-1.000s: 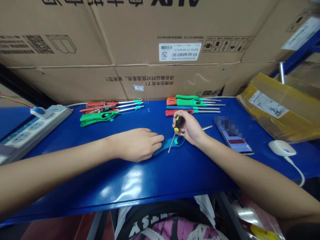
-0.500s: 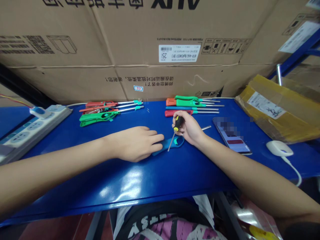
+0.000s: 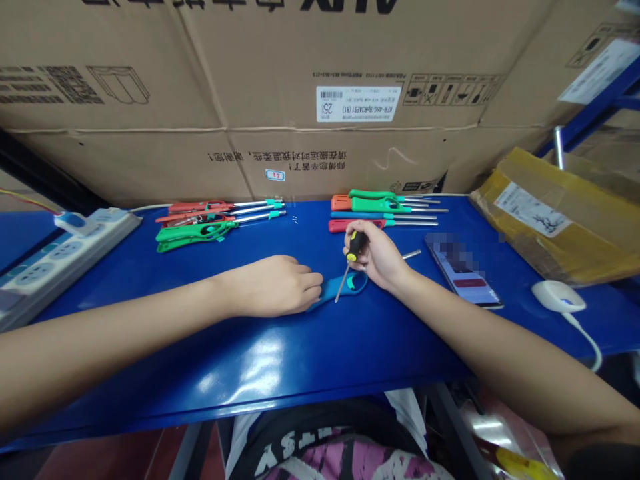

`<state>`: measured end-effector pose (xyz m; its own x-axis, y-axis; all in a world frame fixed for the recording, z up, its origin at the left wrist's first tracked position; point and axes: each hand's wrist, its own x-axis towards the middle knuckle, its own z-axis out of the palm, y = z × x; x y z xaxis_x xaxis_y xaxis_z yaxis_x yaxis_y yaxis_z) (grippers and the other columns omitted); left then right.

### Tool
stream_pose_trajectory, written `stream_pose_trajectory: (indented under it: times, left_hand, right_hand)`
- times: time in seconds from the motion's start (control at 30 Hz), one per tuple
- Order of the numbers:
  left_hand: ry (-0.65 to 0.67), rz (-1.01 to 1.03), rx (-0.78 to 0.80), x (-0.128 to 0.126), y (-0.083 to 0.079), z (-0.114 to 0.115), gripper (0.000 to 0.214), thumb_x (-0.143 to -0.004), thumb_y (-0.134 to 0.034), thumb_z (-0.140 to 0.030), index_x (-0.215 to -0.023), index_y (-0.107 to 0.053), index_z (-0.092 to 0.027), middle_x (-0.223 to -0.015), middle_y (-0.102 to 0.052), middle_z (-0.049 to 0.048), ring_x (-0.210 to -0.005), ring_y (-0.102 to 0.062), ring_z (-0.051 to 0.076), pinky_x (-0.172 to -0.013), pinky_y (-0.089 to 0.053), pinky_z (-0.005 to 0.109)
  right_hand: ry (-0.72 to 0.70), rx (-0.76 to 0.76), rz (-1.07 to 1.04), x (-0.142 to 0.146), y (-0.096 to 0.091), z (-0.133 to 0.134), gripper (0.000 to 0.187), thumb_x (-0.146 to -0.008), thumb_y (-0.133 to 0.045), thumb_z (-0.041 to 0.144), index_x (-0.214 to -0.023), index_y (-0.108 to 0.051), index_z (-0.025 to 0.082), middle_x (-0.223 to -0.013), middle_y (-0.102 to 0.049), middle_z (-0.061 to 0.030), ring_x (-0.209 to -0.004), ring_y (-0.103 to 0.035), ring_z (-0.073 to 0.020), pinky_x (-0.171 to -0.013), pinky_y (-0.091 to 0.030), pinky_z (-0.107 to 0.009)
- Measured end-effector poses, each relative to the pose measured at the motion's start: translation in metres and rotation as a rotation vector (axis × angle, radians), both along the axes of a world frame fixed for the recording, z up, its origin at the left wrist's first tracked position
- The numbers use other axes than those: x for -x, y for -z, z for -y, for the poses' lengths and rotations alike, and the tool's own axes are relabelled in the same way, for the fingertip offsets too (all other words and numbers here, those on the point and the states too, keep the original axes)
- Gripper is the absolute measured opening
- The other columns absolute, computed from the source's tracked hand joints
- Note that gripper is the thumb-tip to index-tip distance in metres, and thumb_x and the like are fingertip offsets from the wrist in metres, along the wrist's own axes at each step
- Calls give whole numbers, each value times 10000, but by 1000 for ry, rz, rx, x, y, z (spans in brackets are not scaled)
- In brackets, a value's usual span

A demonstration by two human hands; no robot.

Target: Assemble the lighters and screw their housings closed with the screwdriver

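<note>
A blue long-nosed lighter (image 3: pixel 334 289) lies on the blue table (image 3: pixel 280 360) in the middle. My left hand (image 3: pixel 274 285) rests palm down on the lighter's handle end, fingers curled onto it. My right hand (image 3: pixel 379 256) grips a small screwdriver (image 3: pixel 350 259) with a black and yellow handle. Its shaft slants down, and the tip rests on the lighter's body beside the trigger ring. The lighter's metal nozzle pokes out to the right behind my right hand.
Two groups of red, green and blue lighters lie at the back: one on the left (image 3: pixel 200 223), one right of centre (image 3: pixel 380 210). A power strip (image 3: pixel 55 257) sits far left, a phone (image 3: pixel 463 270) and a white device (image 3: pixel 557 295) on the right, a yellow parcel (image 3: pixel 555 217) beyond. Cardboard boxes (image 3: pixel 280 87) wall off the back.
My left hand's fingers have curled in a little on the lighter handle. The screwdriver and right hand have barely shifted.
</note>
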<state>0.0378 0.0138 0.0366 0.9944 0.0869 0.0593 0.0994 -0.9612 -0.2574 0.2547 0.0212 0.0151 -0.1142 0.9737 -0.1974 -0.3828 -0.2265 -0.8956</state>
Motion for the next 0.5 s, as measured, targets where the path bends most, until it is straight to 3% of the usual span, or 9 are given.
stream_pose_trajectory:
  times: [0.27, 0.5]
  left_hand:
    - [27, 5, 115, 1, -8, 1, 105, -931, -528, -193, -836, -567, -216, -809, -631, 54, -667, -579, 209, -568, -384, 352]
    - [-9, -37, 102, 1, 0, 1, 185, -971, -505, -163, -800, -563, -198, -759, -640, 40, -590, -558, 186, -569, -400, 347]
  right_hand:
    - [2, 4, 3, 0, 0, 0, 168, -715, -616, 338, -770, -500, 229, -562, -457, 75, -386, -283, -60, -369, -193, -212]
    - [-3, 1, 2, -1, 0, 0, 170, -716, -618, 341, -765, -497, 231, -567, -464, 68, -388, -282, -61, -370, -191, -213]
